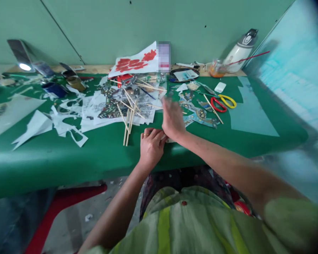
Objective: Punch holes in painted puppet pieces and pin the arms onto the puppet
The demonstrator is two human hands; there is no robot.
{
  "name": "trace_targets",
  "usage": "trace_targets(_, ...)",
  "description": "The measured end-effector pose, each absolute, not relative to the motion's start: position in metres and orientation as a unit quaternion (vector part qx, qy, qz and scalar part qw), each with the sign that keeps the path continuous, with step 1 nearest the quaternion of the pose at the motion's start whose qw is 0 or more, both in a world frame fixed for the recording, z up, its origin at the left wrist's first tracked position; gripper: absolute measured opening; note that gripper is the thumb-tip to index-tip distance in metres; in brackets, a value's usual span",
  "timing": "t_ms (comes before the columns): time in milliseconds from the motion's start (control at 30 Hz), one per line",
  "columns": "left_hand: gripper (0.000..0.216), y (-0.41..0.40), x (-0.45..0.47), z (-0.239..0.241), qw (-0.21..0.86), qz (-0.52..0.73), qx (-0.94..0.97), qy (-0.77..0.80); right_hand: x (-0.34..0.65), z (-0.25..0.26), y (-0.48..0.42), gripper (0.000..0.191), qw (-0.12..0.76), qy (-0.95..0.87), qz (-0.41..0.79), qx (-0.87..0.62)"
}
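Observation:
Near the front edge of the green-covered table [106, 155], my left hand [151, 146] has its fingers bent and pressed together over a small pale piece [170, 140], whose kind I cannot make out. My right hand [173, 120] is closed like a fist just above and to the right, close against the left fingertips. Motion blurs its upper part, and whatever it grips is hidden. Thin wooden sticks [130, 121] lie left of the hands. Cut patterned paper pieces [198, 118] are just to the right.
Scissors [219, 104] with red and yellow handles lie at right. Printed sheets [92, 114] and white paper scraps [37, 127] spread leftward. Behind are a blue paint jar [54, 90], a lit phone [19, 53], a red-painted sheet [135, 61] and a white bottle [240, 49] against the green wall.

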State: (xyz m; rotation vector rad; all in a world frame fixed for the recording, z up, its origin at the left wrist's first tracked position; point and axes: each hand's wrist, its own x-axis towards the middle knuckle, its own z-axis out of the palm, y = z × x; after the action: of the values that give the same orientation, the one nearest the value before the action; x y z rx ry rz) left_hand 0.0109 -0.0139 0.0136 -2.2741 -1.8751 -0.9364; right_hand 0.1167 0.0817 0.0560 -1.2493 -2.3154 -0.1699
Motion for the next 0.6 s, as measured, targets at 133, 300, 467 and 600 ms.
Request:
trace_targets(133, 0.018, -0.014, 0.010, 0.012, 0.047, -0.297, -0.733, -0.610, 0.108, 0.052, 0.073, 0.057, 0.224, -0.849, -0.068, -0.474)
trace_targets(300, 0.020, -0.011, 0.008, 0.009, 0.071, -0.301, -0.727, -0.613, 0.107, 0.055, 0.074, 0.053, 0.235, -0.842, -0.061, -0.481)
trace_targets(467, 0.023, -0.010, 0.009, 0.009, 0.064, -0.319, -0.724, -0.608, 0.150, 0.071, 0.111, 0.053, 0.312, -0.801, -0.032, -0.510)
trace_targets(600, 0.023, -0.008, 0.008, 0.010, 0.030, -0.349, -0.717, -0.602, 0.215, 0.082, 0.155, 0.045, 0.383, -0.749, -0.007, -0.540)
